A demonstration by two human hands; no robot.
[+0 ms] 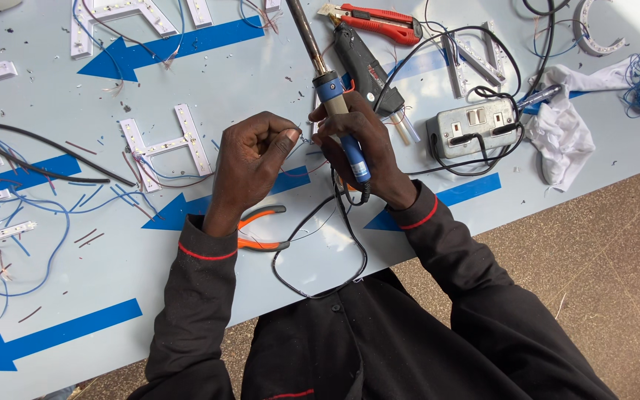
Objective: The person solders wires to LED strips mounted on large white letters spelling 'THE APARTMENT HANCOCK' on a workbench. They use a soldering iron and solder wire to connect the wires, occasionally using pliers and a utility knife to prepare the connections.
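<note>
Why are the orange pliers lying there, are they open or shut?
Open. The orange pliers lie on the table with handles spread apart, under the left hand.

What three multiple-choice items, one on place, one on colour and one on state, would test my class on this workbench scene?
1. Where do the pliers lie?
A. under the left forearm
B. on the socket box
C. on the floor

2. What colour are the arrows on the table?
A. red
B. blue
C. green

3. What is the right hand doing?
A. resting flat
B. gripping the soldering iron
C. holding the cloth

Answers: 1 A, orange handles show beside that sleeve; 2 B, all arrows are blue; 3 B, fingers wrap its handle.
</note>
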